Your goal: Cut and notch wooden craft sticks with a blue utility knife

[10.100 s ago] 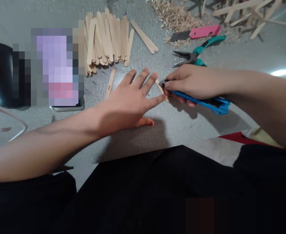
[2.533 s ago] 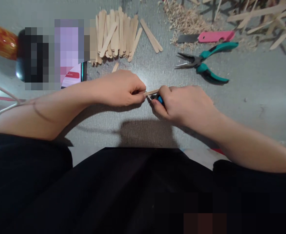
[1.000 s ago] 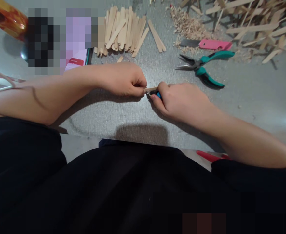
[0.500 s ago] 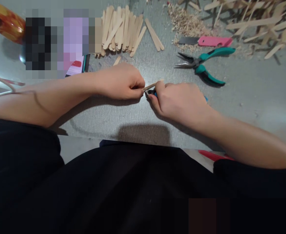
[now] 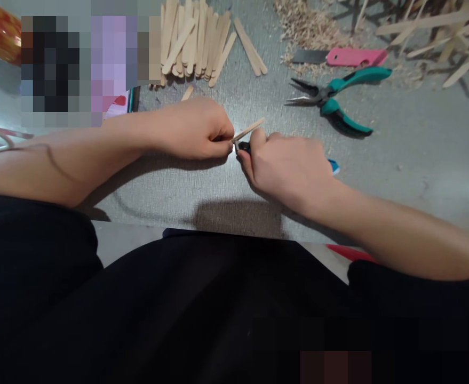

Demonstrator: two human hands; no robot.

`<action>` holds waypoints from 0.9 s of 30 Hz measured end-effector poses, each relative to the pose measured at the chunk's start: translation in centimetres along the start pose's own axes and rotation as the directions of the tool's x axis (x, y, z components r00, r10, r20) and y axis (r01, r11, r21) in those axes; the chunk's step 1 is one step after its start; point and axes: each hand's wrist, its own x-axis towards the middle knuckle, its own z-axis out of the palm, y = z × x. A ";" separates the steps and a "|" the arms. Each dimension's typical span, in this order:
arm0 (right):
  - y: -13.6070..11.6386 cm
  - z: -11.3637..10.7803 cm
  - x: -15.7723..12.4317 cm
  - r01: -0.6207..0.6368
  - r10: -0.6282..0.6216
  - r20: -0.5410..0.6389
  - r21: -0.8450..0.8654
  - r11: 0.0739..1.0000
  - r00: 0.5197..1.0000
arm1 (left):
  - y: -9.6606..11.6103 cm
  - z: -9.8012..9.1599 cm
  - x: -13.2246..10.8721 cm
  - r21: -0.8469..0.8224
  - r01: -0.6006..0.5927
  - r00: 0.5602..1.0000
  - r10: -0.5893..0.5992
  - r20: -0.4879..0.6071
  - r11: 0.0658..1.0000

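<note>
My left hand point(image 5: 196, 128) is closed, pinching one end of a thin wooden craft stick point(image 5: 252, 128). The stick's free end slants up to the right. In my right hand point(image 5: 288, 162) is a utility knife point(image 5: 244, 147), mostly hidden by the fist; its short metal blade and black front show by the thumb, and its blue end sticks out behind the palm. The blade is at the stick close to my left fingertips; exact contact cannot be made out. Another stick piece point(image 5: 187, 93) lies just behind my left hand.
Several craft sticks point(image 5: 194, 42) are piled behind my left hand, with two more point(image 5: 251, 48) to their right. Long-nose pliers point(image 5: 326, 98), a pink-handled blade point(image 5: 350, 56) and wood shavings point(image 5: 314, 29) lie back right. A loose stick heap point(image 5: 438, 26) fills the far right corner.
The right hand with the knife has shifted slightly left and down, so more of the stick shows. The left hand keeps its pinch. The whole view has shifted a little.
</note>
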 end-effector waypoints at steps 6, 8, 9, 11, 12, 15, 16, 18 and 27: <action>0.5 0.6 -0.1 0.026 -0.026 -0.052 -0.012 1.000 0.998 | -0.5 -0.3 0.1 -0.064 -0.033 0.999 0.034 0.011 0.997; 1.1 0.7 0.0 0.039 -0.037 -0.087 0.014 0.999 0.995 | -0.5 -0.3 0.1 -0.097 -0.029 1.000 0.030 0.002 0.995; 1.4 0.8 0.0 0.037 -0.034 -0.096 0.022 0.999 0.995 | -0.3 -0.2 0.1 -0.102 -0.016 1.000 0.014 -0.014 0.995; 2.0 0.9 0.1 0.027 -0.024 -0.104 0.022 0.999 0.994 | 0.3 0.0 0.1 -0.088 0.043 0.996 -0.049 -0.071 0.995; 2.1 1.0 0.1 0.021 -0.019 -0.104 0.019 1.000 0.994 | 0.8 0.1 0.1 -0.076 0.087 0.990 -0.095 -0.104 0.993; 2.4 1.2 0.2 0.006 -0.005 -0.093 0.011 1.000 0.996 | 2.0 0.5 -0.2 -0.046 0.199 0.968 -0.204 -0.149 0.979; 2.4 1.2 0.2 0.005 -0.004 -0.087 0.006 1.000 0.996 | 2.2 0.7 -0.3 -0.037 0.210 0.965 -0.213 -0.153 0.977; 2.4 1.2 0.2 0.005 -0.005 -0.084 -0.001 1.000 0.996 | 2.4 1.2 -0.5 -0.020 0.196 0.959 -0.196 -0.204 0.980; 3.0 0.6 0.3 0.034 -0.031 -0.051 0.048 0.998 0.998 | 1.9 4.0 -1.0 0.068 0.173 0.934 -0.142 -0.328 0.983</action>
